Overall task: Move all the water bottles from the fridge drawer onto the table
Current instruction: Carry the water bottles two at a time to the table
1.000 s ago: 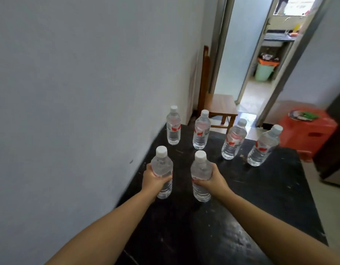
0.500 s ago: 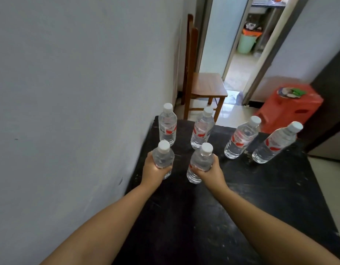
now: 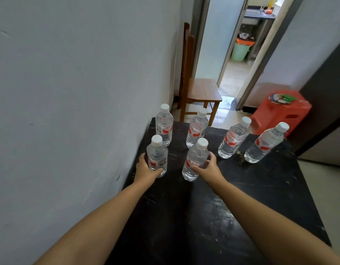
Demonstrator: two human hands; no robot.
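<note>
Six water bottles upright on the black worktop (image 3: 241,197): four in a far row (image 3: 234,139), two nearer, of which the left bottle (image 3: 157,155) sits within the left hand's (image 3: 146,170) curled fingers and the right bottle (image 3: 195,159) within the right hand's (image 3: 208,169) wrapped fingers, both grasped low.

Six clear plastic water bottles (image 3: 233,140) carry white caps and red-and-white labels; the scuffed tabletop (image 3: 241,197) is black, the plastic stool (image 3: 280,113) red.
</note>
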